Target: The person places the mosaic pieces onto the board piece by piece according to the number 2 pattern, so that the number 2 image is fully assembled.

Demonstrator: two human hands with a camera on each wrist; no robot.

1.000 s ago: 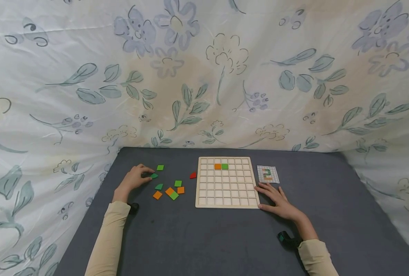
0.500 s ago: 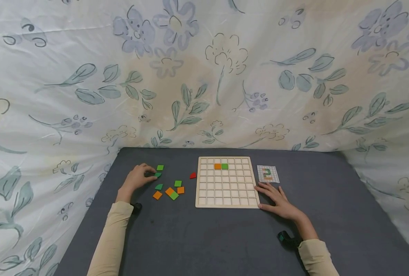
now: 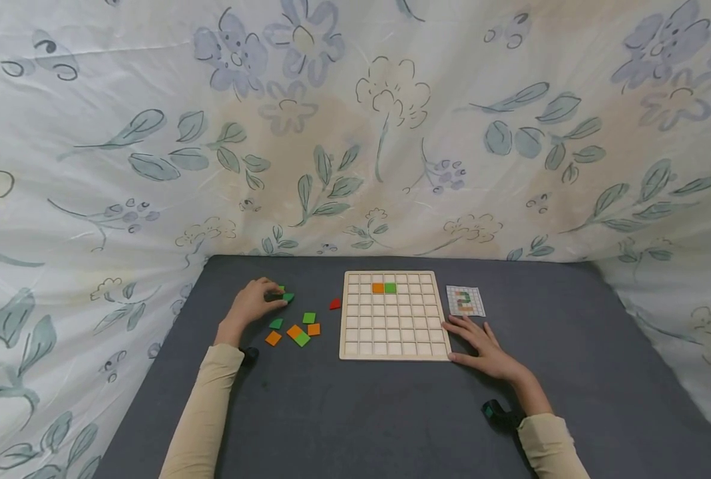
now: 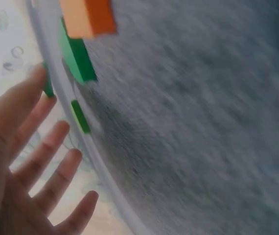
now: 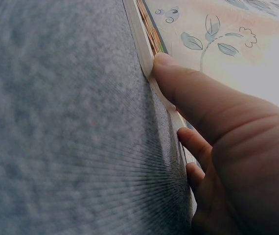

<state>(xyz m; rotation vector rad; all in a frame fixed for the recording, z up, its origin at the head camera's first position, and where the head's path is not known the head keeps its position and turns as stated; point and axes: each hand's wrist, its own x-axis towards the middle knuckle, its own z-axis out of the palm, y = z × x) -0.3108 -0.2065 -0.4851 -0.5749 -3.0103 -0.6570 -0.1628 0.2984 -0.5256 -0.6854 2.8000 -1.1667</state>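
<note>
Toward the board goes my left hand (image 3: 252,305), and along comes the small dark green, curved-edged flat piece (image 3: 288,298)! Thumb and index finger pinch it, the other three fingers fanned apart; whether it touches the dark grey cloth-covered bench (image 3: 355,412), I can't tell. Nearer me lies a second dark green curved piece (image 3: 276,324). And my right hand (image 3: 481,350): fingers spread, tips on the right edge of the pale wooden gridded board (image 3: 394,321), thumb by its near corner.
</note>
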